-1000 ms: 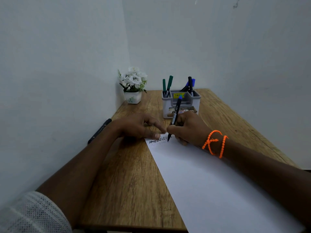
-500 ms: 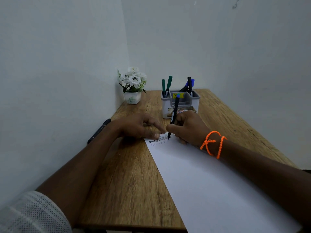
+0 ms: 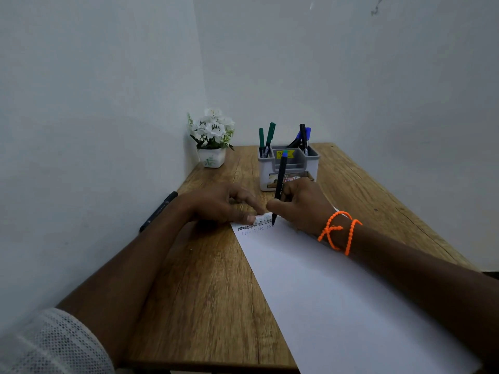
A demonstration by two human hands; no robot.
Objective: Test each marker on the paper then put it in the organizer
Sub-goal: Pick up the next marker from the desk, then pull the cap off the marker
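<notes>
Testing a marker mid-task
Right hand (image 3: 302, 203) grips marker (image 3: 279, 182) on paper (image 3: 337, 292); left hand (image 3: 216, 203) fingers flat; four markers in organizer (image 3: 310, 168), one at 9 o'clock untested.

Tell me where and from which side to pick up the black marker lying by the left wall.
Grip the black marker around mid-barrel, probably coming from above and the right. It lies flat on the table, close along the wall, so there seems little room on its left, and the left hand, pressing down the paper, is nearest. Fingers pinching across the slim barrel should lift it level.
</notes>
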